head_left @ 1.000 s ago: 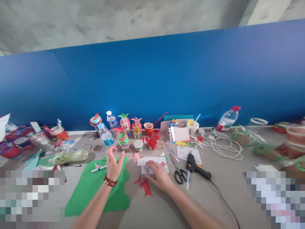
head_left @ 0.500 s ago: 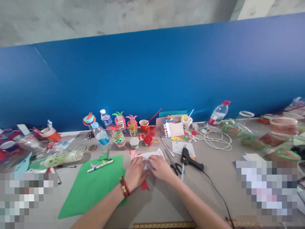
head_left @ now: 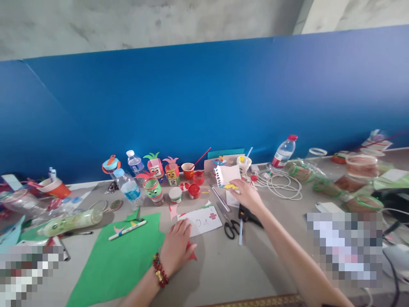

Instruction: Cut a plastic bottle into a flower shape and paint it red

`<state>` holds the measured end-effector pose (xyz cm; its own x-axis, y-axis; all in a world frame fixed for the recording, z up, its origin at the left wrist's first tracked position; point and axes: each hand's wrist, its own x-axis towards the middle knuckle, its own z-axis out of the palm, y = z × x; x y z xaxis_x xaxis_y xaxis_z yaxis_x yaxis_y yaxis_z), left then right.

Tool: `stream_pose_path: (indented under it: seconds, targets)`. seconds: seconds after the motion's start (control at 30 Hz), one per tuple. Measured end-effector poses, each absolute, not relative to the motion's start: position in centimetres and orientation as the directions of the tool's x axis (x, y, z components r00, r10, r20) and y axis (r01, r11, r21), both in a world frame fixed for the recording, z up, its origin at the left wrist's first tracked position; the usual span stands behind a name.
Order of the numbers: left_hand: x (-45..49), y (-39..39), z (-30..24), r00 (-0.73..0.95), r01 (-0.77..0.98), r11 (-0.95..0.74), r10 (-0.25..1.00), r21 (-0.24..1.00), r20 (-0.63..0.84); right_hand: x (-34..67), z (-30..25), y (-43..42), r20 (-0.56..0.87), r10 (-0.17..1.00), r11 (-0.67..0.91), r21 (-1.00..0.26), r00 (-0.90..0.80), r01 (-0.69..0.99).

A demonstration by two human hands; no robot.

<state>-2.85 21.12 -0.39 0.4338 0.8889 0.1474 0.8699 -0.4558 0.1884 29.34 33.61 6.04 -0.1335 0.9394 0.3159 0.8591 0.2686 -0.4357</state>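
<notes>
My left hand [head_left: 175, 246] lies flat, fingers stretched out, over the lower left edge of a white card [head_left: 202, 221] with pen marks and a red knot emblem. A bit of red paper [head_left: 193, 255] sticks out beside its thumb. My right hand [head_left: 247, 197] is stretched forward over a small white sheet [head_left: 230, 198], its fingertips by yellow paper scraps [head_left: 230, 186]. I see no object in its fingers; whether they touch the sheet I cannot tell. Black-handled scissors [head_left: 230, 227] and a glue gun [head_left: 251, 216], partly hidden by my right forearm, lie between the card and that arm.
Green sheet [head_left: 118, 260] with a white marker [head_left: 127, 230] lies left. Behind stand decorated cups [head_left: 153, 189], a blue-capped bottle [head_left: 130, 187], red paint jars [head_left: 194, 192] and a spiral notebook [head_left: 229, 175]. A coiled white cable [head_left: 281, 185] and red-capped bottle [head_left: 283, 154] are at right.
My right hand has left the white card and moved forward and right to the small sheet. My left hand has drawn back slightly to the card's edge, uncovering its marks. The view has shifted.
</notes>
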Motion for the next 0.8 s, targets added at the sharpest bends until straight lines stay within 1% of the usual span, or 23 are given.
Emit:
stream_pose_path:
  seconds: [0.13,0.27,0.57,0.8]
  targets:
    - [-2.4,20.4,0.0,0.425,0.885,-0.443,0.894,0.144,0.141,32.1,6.6,36.2,0.326,0.944,0.203,-0.427,-0.059,0.881]
    - [-2.3,20.6,-0.1,0.453,0.875,-0.467,0.883,0.129,0.125,32.7,7.0,38.3,0.347,0.937,0.181,-0.414,-0.029,0.892]
    - [-2.7,20.7,-0.6,0.479,0.844,-0.495,0.869,0.205,0.126,30.9,6.6,41.9,0.357,0.916,0.329,-0.399,-0.186,0.856]
    - [-2.9,20.8,-0.6,0.492,0.830,-0.507,0.862,0.231,0.121,31.0,6.0,43.2,0.370,0.911,0.328,-0.376,-0.184,0.866]
